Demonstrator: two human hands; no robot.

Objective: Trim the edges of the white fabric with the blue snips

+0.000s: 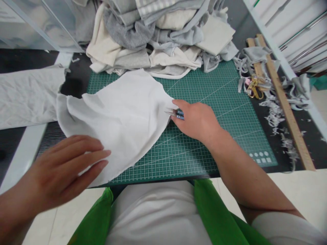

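A piece of white fabric (pixel 122 112) lies spread over the green cutting mat (pixel 194 149), its left side rippled into folds. In my right hand (pixel 198 119) is a small pair of thread snips (pixel 178 114) with blue handles, the metal blades pointing left over the fabric. The thumb and forefinger of that hand also meet the fabric's right corner. My left hand (pixel 74 166) hovers at or just over the fabric's lower left part, fingers stretched out and holding nothing. Whether its fingertips touch the cloth I cannot tell.
A heap of folded grey and cream fabrics (pixel 163 41) rises behind the mat. Grey cloth (pixel 28 97) lies at the left. On the right are a wooden ruler (pixel 288 112), gold-handled scissors (pixel 254 86) and fabric scraps (pixel 274 114). A clear plastic bin (pixel 48 27) stands at the back left.
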